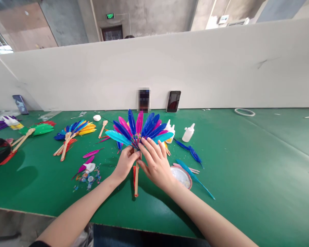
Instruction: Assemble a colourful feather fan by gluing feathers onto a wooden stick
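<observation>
A feather fan (137, 130) of blue, pink and turquoise feathers lies on the green table (247, 164), its wooden stick handle (136, 181) pointing toward me. My left hand (125, 164) pinches the base of the feathers from the left. My right hand (157, 161) lies over the base from the right, fingers stretched out and pressing on the feathers.
Two white glue bottles (188, 133) stand behind the fan. Loose blue feathers (193, 154) and a round lid (182, 175) lie right of my hands. Finished fans (74, 132) and small gems (87, 176) lie to the left. Two phones (173, 101) lean on the white partition.
</observation>
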Tool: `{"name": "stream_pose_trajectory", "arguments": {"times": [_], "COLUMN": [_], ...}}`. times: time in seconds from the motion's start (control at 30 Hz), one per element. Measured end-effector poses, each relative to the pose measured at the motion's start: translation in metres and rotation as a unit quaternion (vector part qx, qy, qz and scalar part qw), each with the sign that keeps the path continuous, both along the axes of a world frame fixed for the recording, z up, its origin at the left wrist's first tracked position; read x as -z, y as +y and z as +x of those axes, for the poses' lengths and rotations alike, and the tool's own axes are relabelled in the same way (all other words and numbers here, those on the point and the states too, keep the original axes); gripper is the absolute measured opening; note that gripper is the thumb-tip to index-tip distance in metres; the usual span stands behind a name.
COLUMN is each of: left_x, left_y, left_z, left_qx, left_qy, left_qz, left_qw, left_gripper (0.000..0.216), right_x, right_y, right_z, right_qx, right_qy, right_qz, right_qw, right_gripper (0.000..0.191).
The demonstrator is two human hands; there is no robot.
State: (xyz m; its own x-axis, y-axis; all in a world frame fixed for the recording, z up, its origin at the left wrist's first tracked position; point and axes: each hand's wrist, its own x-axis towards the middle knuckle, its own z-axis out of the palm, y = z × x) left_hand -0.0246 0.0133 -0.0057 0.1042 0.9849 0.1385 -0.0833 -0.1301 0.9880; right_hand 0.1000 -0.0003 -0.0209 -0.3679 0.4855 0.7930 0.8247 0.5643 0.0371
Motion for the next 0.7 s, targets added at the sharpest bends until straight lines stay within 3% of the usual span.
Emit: {"name": "stream_pose_trajectory", "arguments": {"times": [0.7], "left_x": [-0.0005], "left_y": [-0.0003], "left_z": [-0.0002], "left_qx": [-0.01], "left_qy": [0.015], "left_qz": [0.002], "left_qw": [1.0], "left_gripper": [0.018], "right_x": [-0.0009], "right_y": [-0.0008], "right_z": [-0.0003], "right_qx": [-0.001], "right_qy": [-0.004], "right_qz": [-0.005], "right_qw": [1.0], "right_gripper": [0.037]}}
